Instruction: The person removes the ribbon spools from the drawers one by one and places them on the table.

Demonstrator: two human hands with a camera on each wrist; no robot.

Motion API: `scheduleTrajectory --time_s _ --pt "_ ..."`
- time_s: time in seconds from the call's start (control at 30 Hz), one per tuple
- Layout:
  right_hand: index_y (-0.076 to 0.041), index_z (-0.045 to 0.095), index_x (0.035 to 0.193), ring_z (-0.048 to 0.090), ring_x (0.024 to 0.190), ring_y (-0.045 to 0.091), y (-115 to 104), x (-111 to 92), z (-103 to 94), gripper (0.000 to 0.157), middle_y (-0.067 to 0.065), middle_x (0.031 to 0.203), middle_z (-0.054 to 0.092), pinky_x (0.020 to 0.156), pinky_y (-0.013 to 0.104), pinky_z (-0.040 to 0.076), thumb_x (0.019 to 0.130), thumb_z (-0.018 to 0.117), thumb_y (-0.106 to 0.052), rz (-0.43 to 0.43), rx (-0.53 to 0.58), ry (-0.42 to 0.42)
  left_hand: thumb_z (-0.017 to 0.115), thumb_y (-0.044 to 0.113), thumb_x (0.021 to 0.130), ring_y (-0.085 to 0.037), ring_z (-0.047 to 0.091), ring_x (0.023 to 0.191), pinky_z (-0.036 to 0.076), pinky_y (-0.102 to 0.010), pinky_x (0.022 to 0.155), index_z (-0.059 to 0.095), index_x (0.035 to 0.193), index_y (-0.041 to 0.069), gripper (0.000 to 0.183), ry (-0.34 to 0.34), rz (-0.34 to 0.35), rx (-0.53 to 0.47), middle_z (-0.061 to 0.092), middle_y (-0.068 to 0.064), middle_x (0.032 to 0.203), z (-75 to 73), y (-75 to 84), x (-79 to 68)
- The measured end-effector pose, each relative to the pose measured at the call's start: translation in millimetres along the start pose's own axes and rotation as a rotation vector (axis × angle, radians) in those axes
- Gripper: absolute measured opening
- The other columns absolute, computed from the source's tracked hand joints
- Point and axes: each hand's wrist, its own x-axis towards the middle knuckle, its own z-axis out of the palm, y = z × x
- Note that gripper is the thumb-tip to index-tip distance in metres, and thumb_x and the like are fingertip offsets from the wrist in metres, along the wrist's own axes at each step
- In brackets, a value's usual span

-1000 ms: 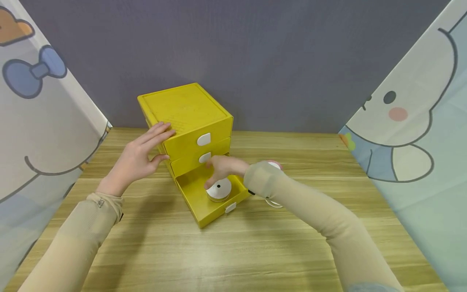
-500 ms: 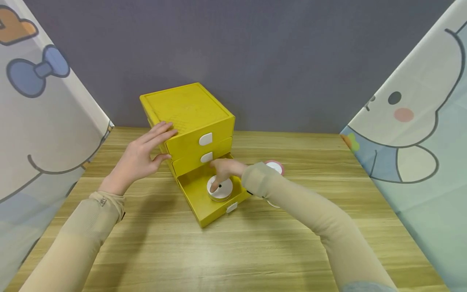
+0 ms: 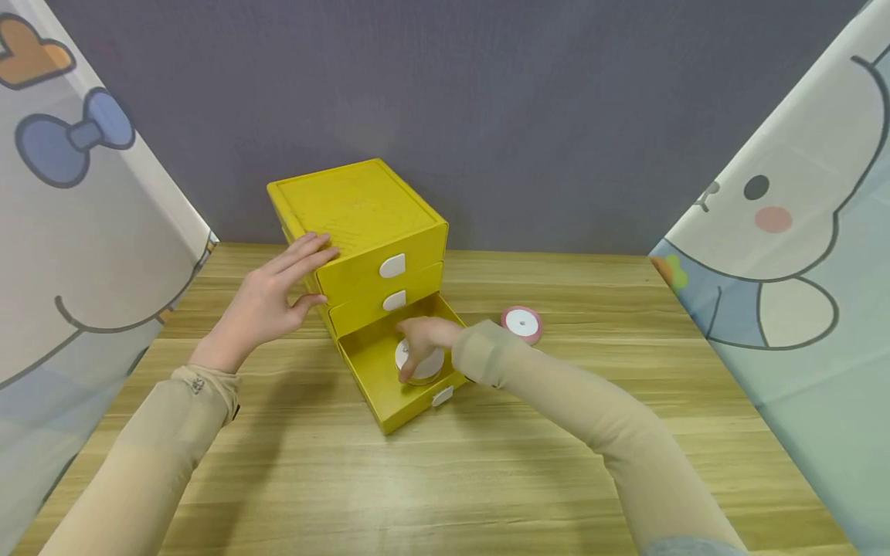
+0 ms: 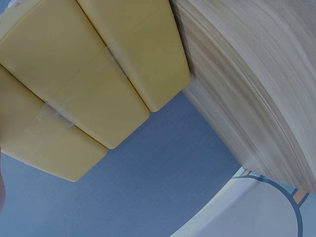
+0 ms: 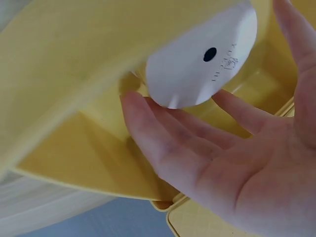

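In the head view, a yellow three-drawer cabinet [image 3: 358, 201] stands on the table, its bottom drawer [image 3: 371, 386] pulled out. A ribbon spool [image 3: 429, 364] with a white face and small dark centre hole sits in that drawer. My right hand [image 3: 426, 333] reaches over the spool from the right. Seen from the right wrist, the fingers of the right hand [image 5: 237, 158] lie along the edge of the spool [image 5: 192, 69], while the thumb stands apart from it. My left hand [image 3: 259, 303] rests its straight fingers on the cabinet's top left edge, thumb by the front corner.
Right of the drawer, a pink-rimmed ribbon spool [image 3: 522, 323] lies flat on the wooden table [image 3: 389, 494]. A grey curtain [image 3: 556, 123] hangs behind, and cartoon-printed cloths flank both sides. The two upper drawers are closed, each with a white pull tab [image 3: 392, 266].
My right hand has moved down and around the spool in the drawer. Its forearm shifted, uncovering more of the pink-rimmed spool. The left hand stays on the cabinet.
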Motion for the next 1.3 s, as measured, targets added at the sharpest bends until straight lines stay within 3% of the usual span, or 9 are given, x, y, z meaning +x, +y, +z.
scheduleTrajectory --time_s 0.5,0.67,0.87,1.0,1.13,1.3 --pt "-0.009 0.037 0.146 0.043 0.135 0.023 1.6 2.6 13.5 0.095 0.007 0.146 0.047 0.114 0.033 0.041 0.069 0.086 -0.036 0.008 -0.062 0.037 0.079 -0.006 0.069 -0.026 0.041 0.14 0.044 -0.048 0.106 0.054 0.136 0.009 0.073 -0.003 -0.007 -0.007 0.05 -0.011 0.145 -0.5 1.5 1.2" --pt "-0.013 0.041 0.143 0.045 0.13 0.021 3.7 6.6 18.0 0.096 0.006 0.141 0.05 0.105 0.035 0.049 0.064 0.089 -0.039 0.028 -0.094 0.058 0.079 -0.007 0.069 -0.026 0.041 0.14 0.045 -0.049 0.104 0.054 0.136 0.009 0.073 0.002 -0.003 -0.007 0.05 -0.011 0.145 -0.2 1.2 1.1" --pt "-0.015 0.038 0.145 0.045 0.131 0.02 0.4 -0.6 15.6 0.096 0.007 0.142 0.048 0.106 0.042 0.048 0.066 0.088 -0.037 0.06 -0.072 0.053 0.079 -0.007 0.068 -0.025 0.042 0.14 0.046 -0.049 0.102 0.054 0.135 0.009 0.073 0.009 -0.003 -0.008 0.05 -0.011 0.145 0.1 1.3 0.6" --pt "-0.013 0.041 0.138 0.051 0.123 0.02 2.5 -1.6 14.6 0.089 0.006 0.134 0.053 0.1 0.043 0.051 0.066 0.088 -0.036 0.075 -0.068 0.06 0.079 -0.007 0.068 -0.025 0.042 0.139 0.046 -0.048 0.104 0.055 0.135 0.009 0.073 0.011 -0.003 -0.01 0.051 -0.012 0.144 0.0 1.7 0.5" --pt "-0.009 0.045 0.132 0.056 0.117 0.021 6.1 -2.7 12.2 0.083 0.006 0.128 0.058 0.098 0.039 0.052 0.066 0.088 -0.034 0.05 -0.052 0.068 0.079 -0.007 0.068 -0.026 0.042 0.139 0.045 -0.047 0.105 0.055 0.135 0.008 0.073 0.009 -0.004 -0.013 0.051 -0.012 0.144 -0.3 2.2 0.3" --pt "-0.008 0.044 0.137 0.051 0.123 0.022 9.9 -6.8 9.9 0.086 0.006 0.131 0.057 0.106 0.037 0.048 0.067 0.088 -0.032 -0.003 -0.047 0.075 0.079 -0.007 0.068 -0.026 0.042 0.139 0.046 -0.048 0.104 0.055 0.135 0.008 0.072 0.005 -0.008 -0.012 0.051 -0.012 0.144 -0.9 2.1 -0.1"
